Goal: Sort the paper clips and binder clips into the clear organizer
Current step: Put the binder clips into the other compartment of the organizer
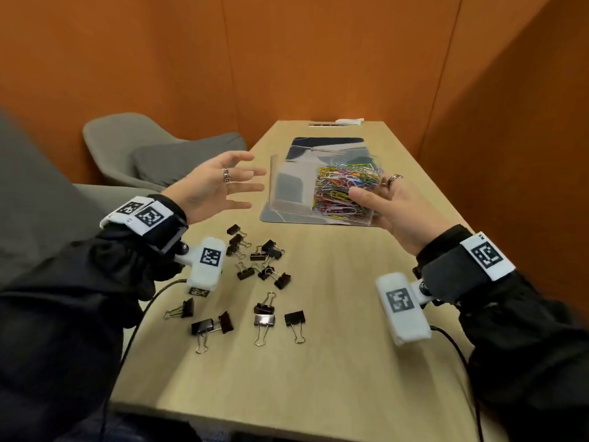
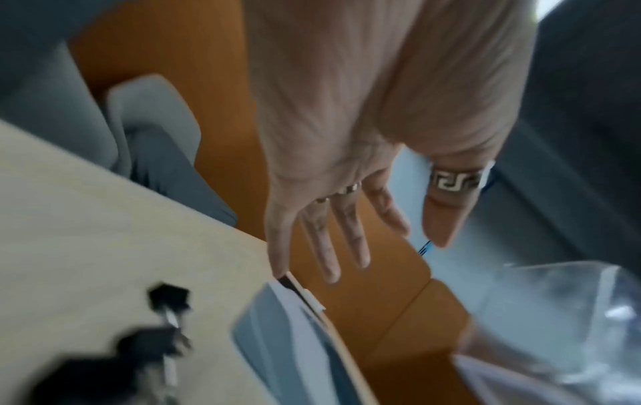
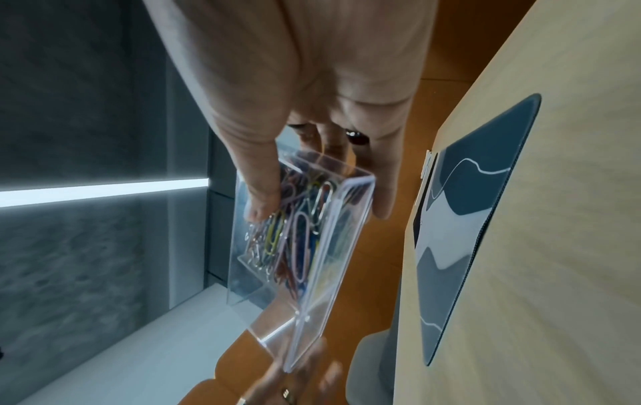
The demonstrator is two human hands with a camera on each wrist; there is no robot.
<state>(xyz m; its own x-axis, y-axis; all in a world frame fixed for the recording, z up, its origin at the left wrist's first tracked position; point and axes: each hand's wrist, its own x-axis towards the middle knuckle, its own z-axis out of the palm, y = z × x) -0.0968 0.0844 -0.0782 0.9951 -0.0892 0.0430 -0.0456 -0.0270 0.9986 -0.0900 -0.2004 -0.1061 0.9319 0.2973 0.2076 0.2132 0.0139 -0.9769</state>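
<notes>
My right hand point(image 1: 376, 194) grips the right end of the clear organizer point(image 1: 296, 186), thumb on the near wall and fingers behind, holding it above the mat. Coloured paper clips point(image 1: 342, 193) fill its right compartment; the left compartment looks empty. The right wrist view shows the thumb point(image 3: 263, 189) pressed on the organizer point(image 3: 312, 274) over the paper clips point(image 3: 295, 241). My left hand point(image 1: 255, 180) is open, fingers spread, just left of the organizer and apart from it. Several black binder clips point(image 1: 261, 260) lie scattered on the table before me, blurred in the left wrist view point(image 2: 166, 301).
A blue-grey patterned mat point(image 1: 280, 216) lies under the organizer on the wooden table point(image 1: 334, 362). Grey chairs point(image 1: 143, 145) stand at the left, orange walls enclose the booth. A small white object point(image 1: 349, 121) sits at the table's far end. Cables hang from both wrists.
</notes>
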